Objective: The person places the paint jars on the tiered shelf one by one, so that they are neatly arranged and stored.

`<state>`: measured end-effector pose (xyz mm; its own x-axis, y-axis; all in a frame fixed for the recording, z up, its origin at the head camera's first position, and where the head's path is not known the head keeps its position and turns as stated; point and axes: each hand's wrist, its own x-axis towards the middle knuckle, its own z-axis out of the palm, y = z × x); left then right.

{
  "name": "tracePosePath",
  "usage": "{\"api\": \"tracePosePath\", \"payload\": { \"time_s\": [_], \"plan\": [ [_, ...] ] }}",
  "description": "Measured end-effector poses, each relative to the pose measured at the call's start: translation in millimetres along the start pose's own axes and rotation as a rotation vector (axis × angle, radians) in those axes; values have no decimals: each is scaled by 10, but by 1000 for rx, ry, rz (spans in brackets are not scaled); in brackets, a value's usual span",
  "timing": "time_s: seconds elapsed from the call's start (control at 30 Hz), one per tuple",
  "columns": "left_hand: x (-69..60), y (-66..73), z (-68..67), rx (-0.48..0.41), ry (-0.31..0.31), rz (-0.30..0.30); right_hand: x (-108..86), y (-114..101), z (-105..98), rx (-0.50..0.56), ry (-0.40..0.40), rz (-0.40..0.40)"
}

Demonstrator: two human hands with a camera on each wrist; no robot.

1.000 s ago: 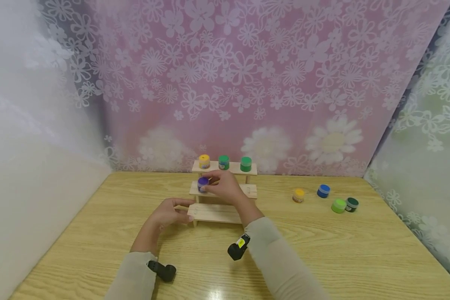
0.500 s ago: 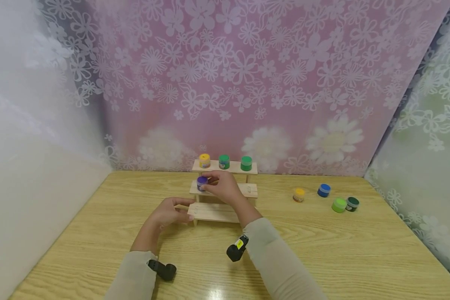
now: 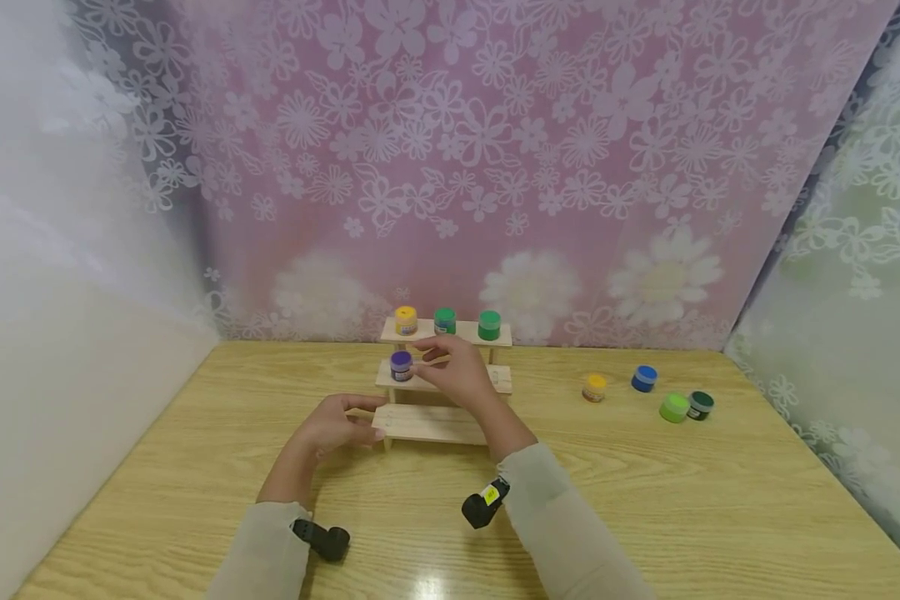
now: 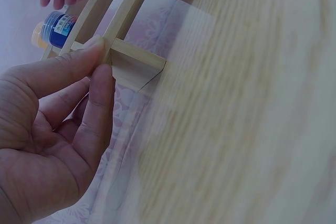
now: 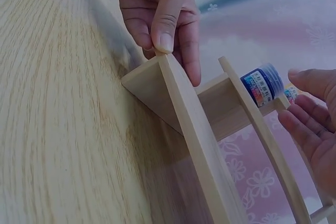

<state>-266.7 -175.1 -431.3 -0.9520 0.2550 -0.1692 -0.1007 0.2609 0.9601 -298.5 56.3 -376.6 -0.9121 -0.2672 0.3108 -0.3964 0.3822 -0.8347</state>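
Note:
A three-step wooden rack [image 3: 435, 425] stands on the table. My left hand [image 3: 337, 427] pinches the left end of its lowest step between thumb and fingers; the left wrist view shows this grip on the wood [image 4: 134, 53]. On the left of the middle step sits a purple paint jar [image 3: 401, 367]. Just right of that jar, my right hand [image 3: 459, 372] hovers with fingers spread apart, holding nothing. In the right wrist view a gap shows between its fingers and the jar [image 5: 262, 85]. A yellow jar [image 3: 406, 321] and two green jars [image 3: 445, 322] line the top step.
On the table to the right stand a yellow jar [image 3: 594, 388], a blue jar [image 3: 644, 379], a light green jar [image 3: 674, 408] and a dark green jar [image 3: 700, 406]. Behind the table hangs a pink flowered curtain [image 3: 465, 167].
My right hand has let go of the purple jar and drawn slightly to the right. The jar stays on the middle step. My left hand keeps its place on the rack.

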Motion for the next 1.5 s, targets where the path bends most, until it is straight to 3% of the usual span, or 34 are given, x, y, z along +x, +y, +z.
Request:
{"api": "tracePosePath", "payload": {
  "time_s": [0.87, 1.5],
  "plan": [
    [-1, -8, 4, -21, -9, 22, -306, 39, -384, 50, 83, -87],
    [-14, 19, 16, -24, 5, 9, -506, 135, -697, 52, 13, -93]
  ]
}}
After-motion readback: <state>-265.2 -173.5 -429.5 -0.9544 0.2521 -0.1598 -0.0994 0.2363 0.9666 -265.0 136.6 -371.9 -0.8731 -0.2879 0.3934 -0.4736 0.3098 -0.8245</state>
